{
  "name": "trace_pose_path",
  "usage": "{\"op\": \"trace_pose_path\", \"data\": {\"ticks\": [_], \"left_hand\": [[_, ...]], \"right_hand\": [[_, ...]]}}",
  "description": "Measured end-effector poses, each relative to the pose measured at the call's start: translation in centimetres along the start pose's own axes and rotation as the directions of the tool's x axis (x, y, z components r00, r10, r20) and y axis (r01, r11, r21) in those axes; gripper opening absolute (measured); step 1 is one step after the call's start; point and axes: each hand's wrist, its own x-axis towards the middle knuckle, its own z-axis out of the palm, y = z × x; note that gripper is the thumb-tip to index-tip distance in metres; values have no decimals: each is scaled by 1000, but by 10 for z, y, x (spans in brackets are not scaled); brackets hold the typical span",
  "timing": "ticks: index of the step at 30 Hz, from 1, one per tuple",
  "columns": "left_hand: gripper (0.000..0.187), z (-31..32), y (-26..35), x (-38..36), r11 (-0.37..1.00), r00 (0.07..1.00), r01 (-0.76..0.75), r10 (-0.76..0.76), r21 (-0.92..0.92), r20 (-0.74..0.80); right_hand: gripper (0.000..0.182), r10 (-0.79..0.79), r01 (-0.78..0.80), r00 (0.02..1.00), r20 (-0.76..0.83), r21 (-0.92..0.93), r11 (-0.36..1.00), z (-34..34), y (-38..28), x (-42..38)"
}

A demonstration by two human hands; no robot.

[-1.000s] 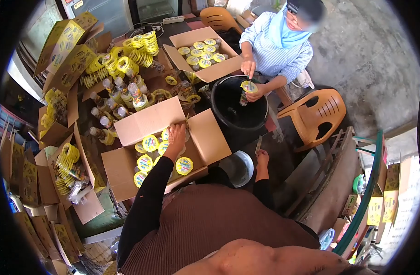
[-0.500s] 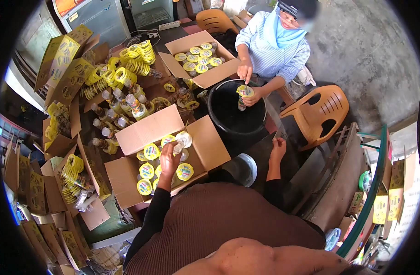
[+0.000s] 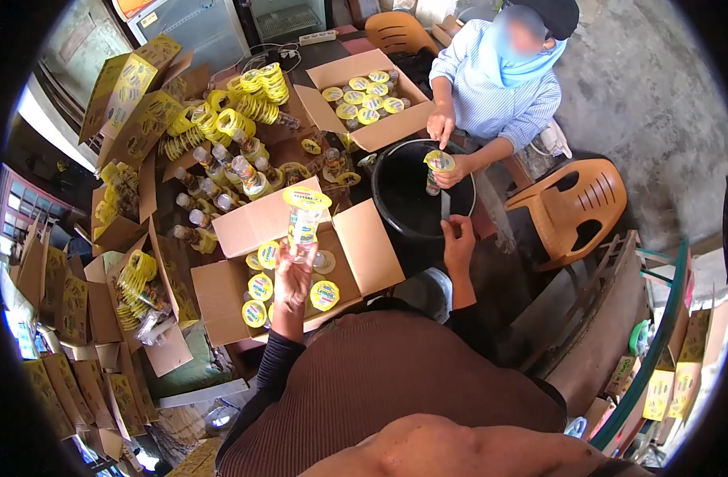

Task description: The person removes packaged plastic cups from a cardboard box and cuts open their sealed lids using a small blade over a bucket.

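My left hand [image 3: 292, 280] is closed around the lower part of a clear plastic cup [image 3: 303, 229] with a printed wrap and a wide yellow lid. It holds the cup lid up, above an open cardboard box [image 3: 368, 250] of similar yellow-lidded cups [image 3: 324, 295]. Between the fingers of my right hand [image 3: 459, 241] is a thin knife [image 3: 446, 206], its blade pointing up at the near rim of a black bucket [image 3: 388, 208]. The knife's handle is hidden by my fingers.
Across the bucket, a co-worker [image 3: 499, 87] holds another lidded cup [image 3: 437, 171]. A second box [image 3: 364, 143] of cups stands at the back. Yellow rings [image 3: 260, 91] and bottle-like containers [image 3: 252, 176] crowd the left. An orange chair [image 3: 578, 207] stands right.
My left hand has lifted a cup out of the box, and its lid now faces up. My right hand has moved up and left to the bucket with the knife.
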Motion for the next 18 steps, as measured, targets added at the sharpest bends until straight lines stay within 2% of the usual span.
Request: {"op": "trace_pose_path", "data": {"ticks": [2,4,5,9,10,12,14,17,18], "left_hand": [[42,24,-5,-5,997,998,65,-66,48,23],[47,29,-12,-1,983,970,148,-166,111,178],[48,33,-17,0,981,962,132,-162,143,221],[88,59,-32,10,901,913,176,-299,396,276],[88,62,-38,15,898,909,178,-306,401,282],[78,72,-51,23,870,851,273,-417,410,319],[59,89,-61,22,807,795,338,-520,483,312],[48,83,-90,30,778,766,295,-540,555,350],[44,84,-96,33,817,776,306,-512,489,369]], "right_hand": [[14,-26,22,998,55,69,997,6,-6,0],[13,-45,40,996,78,66,997,8,-5,-1],[12,-32,24,995,94,82,996,9,-4,-2],[12,-3,-12,993,118,125,992,6,3,-1],[12,-1,-12,994,108,126,992,4,4,-1],[12,114,-134,984,135,151,979,-1,5,0],[12,135,-154,983,124,165,974,-5,10,1],[13,173,-193,977,122,187,963,-16,15,1],[13,184,-206,975,125,195,959,-19,16,2]]}}
